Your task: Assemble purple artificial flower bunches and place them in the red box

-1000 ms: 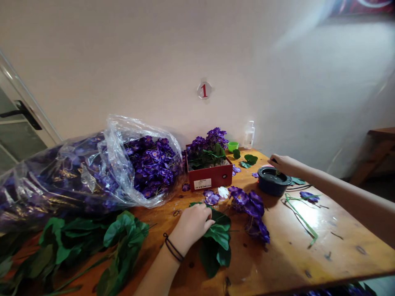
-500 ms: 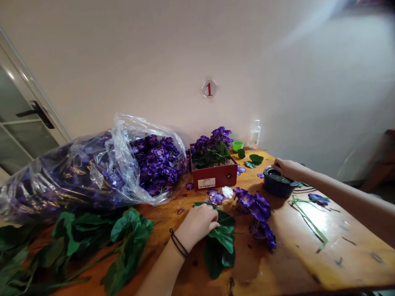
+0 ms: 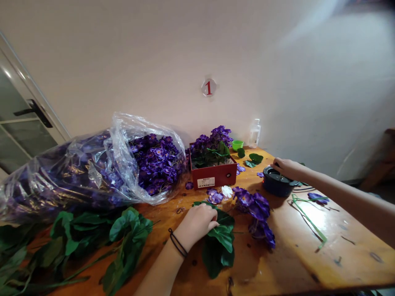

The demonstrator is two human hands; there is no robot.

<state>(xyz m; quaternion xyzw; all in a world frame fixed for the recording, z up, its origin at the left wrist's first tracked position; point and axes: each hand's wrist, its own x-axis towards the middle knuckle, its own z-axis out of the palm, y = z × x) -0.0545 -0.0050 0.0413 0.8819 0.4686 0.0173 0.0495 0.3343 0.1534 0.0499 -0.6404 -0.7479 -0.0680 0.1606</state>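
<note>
My left hand (image 3: 200, 220), with a black band at the wrist, is closed on a bunch of artificial green leaves (image 3: 220, 238) lying on the table. Several leaves spread out under and beyond the fingers. Just right of them lies a cluster of purple artificial flowers (image 3: 257, 207). Over at the right, my right hand (image 3: 282, 166) is pinched above the rim of a small dark blue pot (image 3: 277, 185). Whatever its fingers hold is too small and hidden to name. A small red light glows on the pot's left side.
A clear plastic bag (image 3: 92, 172) of purple flowers fills the left, with loose green leaves (image 3: 126, 246) before it. Behind stand a red box (image 3: 216, 174) with flowers, a green cup (image 3: 237, 145) and a clear bottle (image 3: 254, 133). Green stems (image 3: 310, 220) lie at right.
Both hands stay in the same places and keep the same grip. The whole view has shifted very slightly; nothing else has visibly moved.
</note>
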